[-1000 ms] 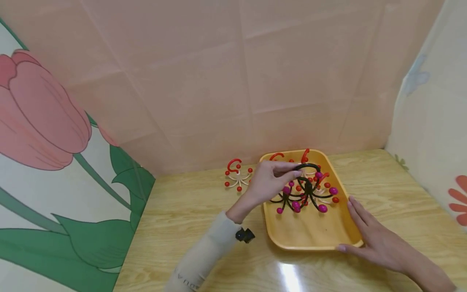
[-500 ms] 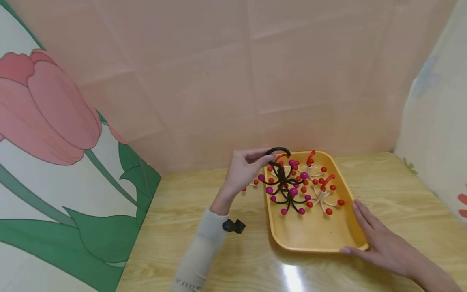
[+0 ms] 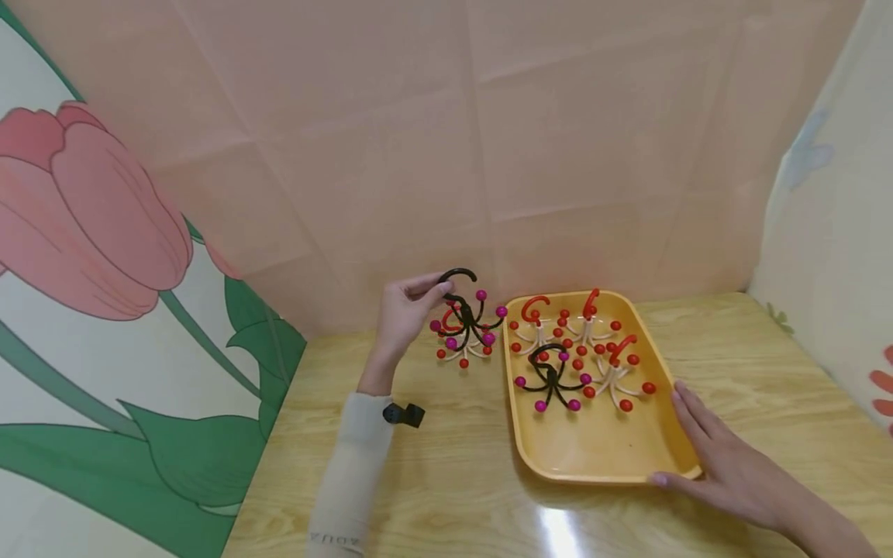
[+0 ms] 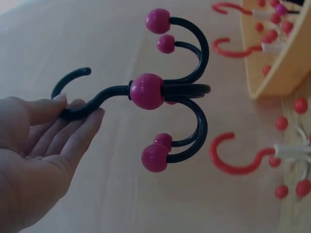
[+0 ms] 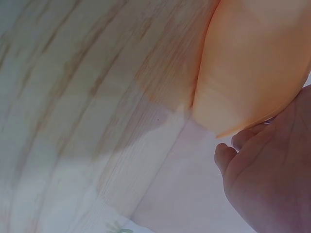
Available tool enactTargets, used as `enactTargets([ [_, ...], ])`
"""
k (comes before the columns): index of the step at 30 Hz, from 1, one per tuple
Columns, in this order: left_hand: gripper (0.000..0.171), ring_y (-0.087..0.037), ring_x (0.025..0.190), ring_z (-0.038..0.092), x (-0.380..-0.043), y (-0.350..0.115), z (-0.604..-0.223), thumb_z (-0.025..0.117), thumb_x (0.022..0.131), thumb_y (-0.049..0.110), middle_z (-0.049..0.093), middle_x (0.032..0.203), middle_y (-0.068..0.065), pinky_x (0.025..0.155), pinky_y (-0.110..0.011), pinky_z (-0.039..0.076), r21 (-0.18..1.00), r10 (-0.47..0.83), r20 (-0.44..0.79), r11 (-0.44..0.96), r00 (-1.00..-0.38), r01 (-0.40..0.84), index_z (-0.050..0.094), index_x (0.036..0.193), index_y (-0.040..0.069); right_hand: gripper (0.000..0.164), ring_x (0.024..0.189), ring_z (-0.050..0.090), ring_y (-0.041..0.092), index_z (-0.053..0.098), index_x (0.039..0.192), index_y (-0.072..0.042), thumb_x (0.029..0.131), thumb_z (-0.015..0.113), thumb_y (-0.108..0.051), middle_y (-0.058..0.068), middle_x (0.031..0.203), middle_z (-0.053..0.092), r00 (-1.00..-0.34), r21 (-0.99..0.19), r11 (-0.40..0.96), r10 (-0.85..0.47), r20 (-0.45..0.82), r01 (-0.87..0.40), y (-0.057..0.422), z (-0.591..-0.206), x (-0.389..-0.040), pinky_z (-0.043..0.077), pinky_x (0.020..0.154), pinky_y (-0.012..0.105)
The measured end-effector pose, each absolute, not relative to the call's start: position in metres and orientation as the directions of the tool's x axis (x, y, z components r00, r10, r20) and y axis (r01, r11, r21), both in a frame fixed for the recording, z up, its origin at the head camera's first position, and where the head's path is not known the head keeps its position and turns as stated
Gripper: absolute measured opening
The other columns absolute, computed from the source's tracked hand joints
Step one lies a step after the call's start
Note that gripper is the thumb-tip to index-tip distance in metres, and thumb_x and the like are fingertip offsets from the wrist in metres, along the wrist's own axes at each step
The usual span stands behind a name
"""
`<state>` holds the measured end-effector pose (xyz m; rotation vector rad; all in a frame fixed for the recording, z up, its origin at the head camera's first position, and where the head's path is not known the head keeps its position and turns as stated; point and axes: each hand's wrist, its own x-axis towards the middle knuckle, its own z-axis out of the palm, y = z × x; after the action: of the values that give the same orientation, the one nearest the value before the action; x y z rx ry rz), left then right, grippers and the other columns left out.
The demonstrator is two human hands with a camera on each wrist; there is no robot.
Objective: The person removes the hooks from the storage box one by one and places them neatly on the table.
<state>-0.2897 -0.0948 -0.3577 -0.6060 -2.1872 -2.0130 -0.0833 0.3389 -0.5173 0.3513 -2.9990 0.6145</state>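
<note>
My left hand (image 3: 412, 314) pinches the curved top hook of a black claw hanger (image 4: 180, 90) with magenta ball tips. The hanger hangs upright left of the yellow tray, overlapping a white claw hanger (image 3: 466, 353) with a red hook and red balls on the table. In the left wrist view, thumb and fingers close round the black hook. My right hand (image 3: 732, 465) lies along the front right corner of the yellow tray (image 3: 593, 457), fingers straight against its side and thumb at the front rim. Inside stand a second black claw hanger (image 3: 551, 378) and several white-and-red ones (image 3: 614, 376).
The wooden table (image 3: 432, 480) runs up to a pink cloth wall (image 3: 363, 155) close behind the tray. A tulip-print panel (image 3: 139, 349) borders the left side, and a pale printed panel (image 3: 837, 256) the right.
My left hand has carried the black claw hanger leftward from above the tray, past its left rim, to over the white-and-red hanger on the table. My right hand stays at the tray's corner.
</note>
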Motion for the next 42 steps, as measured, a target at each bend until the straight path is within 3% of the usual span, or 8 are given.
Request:
enactTargets([
  [9, 0.026, -0.029, 0.104, 0.08, -0.3, -0.128, -0.371, 0.077, 0.098, 0.022, 0.079, 0.114, -0.022, 0.092, -0.033, 0.063, 0.939, 0.098, 0.305, 0.138, -0.947, 0.317, 0.08, 0.118, 0.007, 0.124, 0.159, 0.015, 0.053, -0.002, 0.17, -0.013, 0.088, 0.081, -0.054, 0.007, 0.179, -0.011, -0.971, -0.389, 0.89, -0.209, 0.119, -0.239, 0.34, -0.519, -0.082, 0.034, 0.114, 0.073],
  [11, 0.027, -0.032, 0.106, 0.079, -0.302, -0.135, -0.373, 0.077, 0.098, 0.022, 0.078, 0.116, -0.025, 0.091, -0.032, 0.063, 0.938, 0.077, 0.309, 0.138, -0.948, 0.317, 0.079, 0.119, 0.006, 0.123, 0.161, 0.013, 0.051, -0.002, 0.17, -0.013, 0.088, 0.081, -0.053, 0.007, 0.179, -0.01, -0.969, -0.389, 0.888, -0.209, 0.132, -0.244, 0.339, -0.52, -0.081, 0.012, 0.131, 0.052],
  [14, 0.03, -0.033, 0.108, 0.078, -0.304, -0.145, -0.377, 0.078, 0.097, 0.024, 0.078, 0.116, -0.025, 0.092, -0.032, 0.063, 0.939, 0.043, 0.303, 0.158, -0.952, 0.306, 0.079, 0.121, 0.006, 0.123, 0.162, 0.012, 0.048, 0.0, 0.17, -0.013, 0.088, 0.081, -0.054, 0.007, 0.179, -0.009, -0.966, -0.368, 0.895, -0.21, 0.151, -0.252, 0.337, -0.522, -0.079, -0.009, 0.12, 0.015],
  [19, 0.032, -0.024, 0.105, 0.079, -0.306, -0.16, -0.384, 0.079, 0.096, 0.028, 0.079, 0.116, -0.021, 0.094, -0.031, 0.062, 0.946, -0.011, 0.278, 0.176, -0.961, 0.272, 0.079, 0.121, 0.007, 0.123, 0.162, 0.013, 0.047, -0.001, 0.17, -0.014, 0.088, 0.081, -0.054, 0.006, 0.179, -0.009, -0.967, -0.371, 0.895, -0.206, 0.148, -0.247, 0.337, -0.523, -0.079, -0.012, 0.108, 0.007],
  [27, 0.032, -0.019, 0.103, 0.08, -0.312, -0.175, -0.396, 0.077, 0.098, 0.025, 0.074, 0.123, -0.028, 0.095, -0.032, 0.062, 0.966, -0.06, 0.241, 0.106, -0.969, 0.234, 0.078, 0.122, 0.005, 0.124, 0.16, 0.017, 0.05, -0.001, 0.17, -0.013, 0.088, 0.081, -0.056, 0.006, 0.179, -0.009, -0.97, -0.367, 0.899, -0.204, 0.137, -0.24, 0.336, -0.522, -0.079, -0.002, 0.126, 0.024],
  [29, 0.032, -0.013, 0.099, 0.08, -0.313, -0.177, -0.399, 0.077, 0.098, 0.024, 0.073, 0.124, -0.03, 0.097, -0.035, 0.062, 0.967, -0.069, 0.241, 0.1, -0.968, 0.234, 0.078, 0.122, 0.004, 0.124, 0.159, 0.018, 0.052, -0.001, 0.17, -0.013, 0.087, 0.081, -0.056, 0.007, 0.179, -0.009, -0.971, -0.369, 0.899, -0.203, 0.13, -0.237, 0.336, -0.521, -0.079, 0.018, 0.129, 0.053],
  [31, 0.031, -0.009, 0.097, 0.079, -0.314, -0.178, -0.401, 0.077, 0.098, 0.023, 0.073, 0.123, -0.029, 0.099, -0.04, 0.061, 0.968, -0.078, 0.237, 0.102, -0.968, 0.229, 0.078, 0.121, 0.004, 0.124, 0.158, 0.018, 0.053, -0.001, 0.17, -0.013, 0.087, 0.081, -0.057, 0.007, 0.179, -0.01, -0.972, -0.374, 0.898, -0.202, 0.123, -0.234, 0.337, -0.519, -0.08, 0.036, 0.11, 0.075],
  [42, 0.033, -0.035, 0.115, 0.075, -0.326, -0.184, -0.425, 0.075, 0.099, 0.021, 0.076, 0.121, -0.025, 0.096, -0.031, 0.061, 0.975, -0.108, 0.179, 0.152, -0.978, 0.162, 0.075, 0.125, 0.0, 0.124, 0.158, 0.017, 0.055, -0.003, 0.17, -0.014, 0.088, 0.08, -0.057, 0.007, 0.178, -0.012, -0.976, -0.398, 0.891, -0.193, 0.097, -0.216, 0.336, -0.514, -0.083, 0.038, 0.103, 0.079],
])
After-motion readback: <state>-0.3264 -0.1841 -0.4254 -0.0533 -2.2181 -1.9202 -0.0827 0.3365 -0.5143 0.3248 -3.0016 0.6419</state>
